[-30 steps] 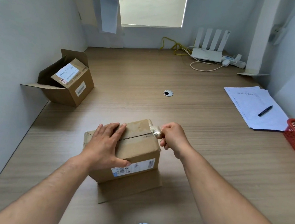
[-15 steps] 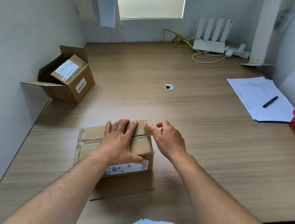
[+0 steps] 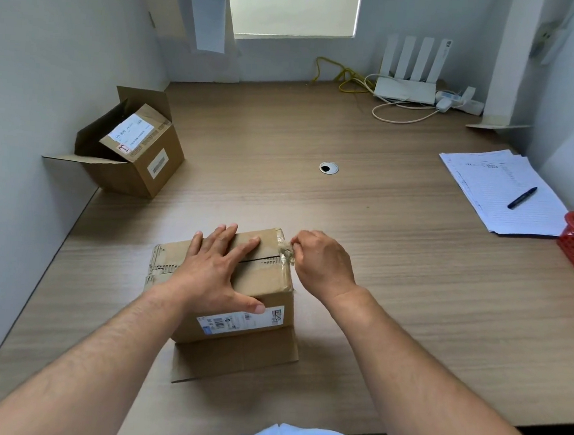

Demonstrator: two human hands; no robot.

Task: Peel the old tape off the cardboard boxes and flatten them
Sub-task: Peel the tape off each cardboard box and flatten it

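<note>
By the worktop (image 3: 378,259)'s left edge, the second box (image 3: 139,157) is sitting with its flaps open. Near the front edge, the left hand (image 3: 216,270) is pressing flat, fingers straight, on top of the taped box (image 3: 263,279). At that box's right end the crumpled tape (image 3: 286,251) is lifting off the seam. The right hand (image 3: 323,264) is now pinching it, whereas half a second ago its fingers were loose beside it. Peeling is probably resuming.

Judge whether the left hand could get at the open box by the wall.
Probably yes: only bare desk lies between the left hand, flat on the near box, and the open box.
</note>
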